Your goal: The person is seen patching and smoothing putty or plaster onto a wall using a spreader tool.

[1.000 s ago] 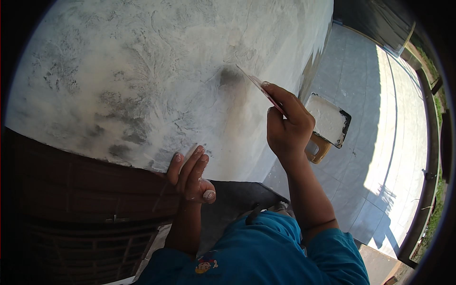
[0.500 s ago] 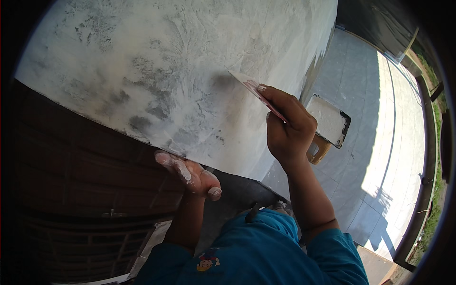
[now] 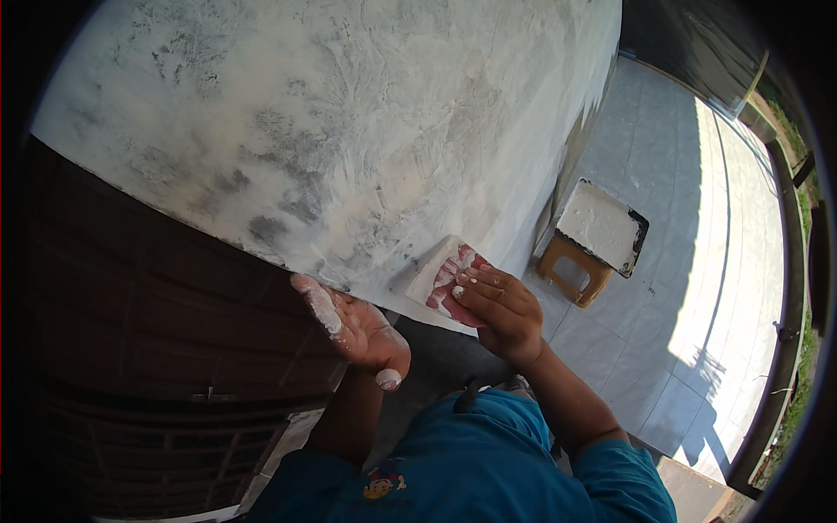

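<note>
The person's right hand [image 3: 504, 309] has its fingers clamped on a red scraper [image 3: 443, 281] smeared with white paste. The scraper lies at the lower edge of the patchy white wall [image 3: 349, 131], toward the lower right corner, its blade side against the surface. The left hand [image 3: 362, 336] is just beside the same lower edge, palm showing, fingers close together and thumb apart, the fingertips coated white; whether it touches the wall cannot be told. Beyond the wall's right edge, a black-rimmed tray [image 3: 642, 235] of white paste [image 3: 602, 225] sits on a tan stool [image 3: 596, 281].
</note>
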Available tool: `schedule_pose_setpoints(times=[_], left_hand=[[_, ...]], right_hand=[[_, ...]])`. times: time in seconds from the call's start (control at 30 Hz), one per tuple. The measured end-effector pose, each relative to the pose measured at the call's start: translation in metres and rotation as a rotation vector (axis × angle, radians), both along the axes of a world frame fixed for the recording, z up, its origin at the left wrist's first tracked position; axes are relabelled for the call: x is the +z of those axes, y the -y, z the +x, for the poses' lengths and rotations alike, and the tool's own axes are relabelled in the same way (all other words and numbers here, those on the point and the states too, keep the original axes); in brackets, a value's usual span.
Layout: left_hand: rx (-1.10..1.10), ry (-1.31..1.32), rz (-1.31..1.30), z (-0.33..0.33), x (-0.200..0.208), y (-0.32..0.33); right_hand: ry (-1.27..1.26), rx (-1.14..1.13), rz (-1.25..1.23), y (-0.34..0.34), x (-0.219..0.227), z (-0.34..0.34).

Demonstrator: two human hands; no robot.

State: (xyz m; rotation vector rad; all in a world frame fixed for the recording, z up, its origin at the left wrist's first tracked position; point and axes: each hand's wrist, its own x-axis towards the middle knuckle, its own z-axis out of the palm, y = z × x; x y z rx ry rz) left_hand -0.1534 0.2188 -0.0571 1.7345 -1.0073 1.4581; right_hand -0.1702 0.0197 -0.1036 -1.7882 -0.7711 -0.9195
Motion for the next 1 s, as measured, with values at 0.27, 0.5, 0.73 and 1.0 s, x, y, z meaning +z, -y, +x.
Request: schedule_pose_setpoints(times=[0.27,0.5,0.73,1.0], left_hand=[[-0.007,0.030,0.035,-0.003,0.007,0.004],[-0.009,-0.024,0.014,-0.007,0.010,0.004],[-0.178,-0.042,-0.100,-0.010,0.002,0.007],[-0.121,-0.079,-0.107,-0.021,0.002,0.001]], right_hand=[[0.251,-0.202,0.064,-0.038,0.061,0.034],[0.171,-0.115,0.004,-0.005,0.054,0.013],[0.341,-0.088,-0.115,-0.038,0.042,0.029],[0.390,-0.149,-0.020,-0.009,0.094,0.026]])
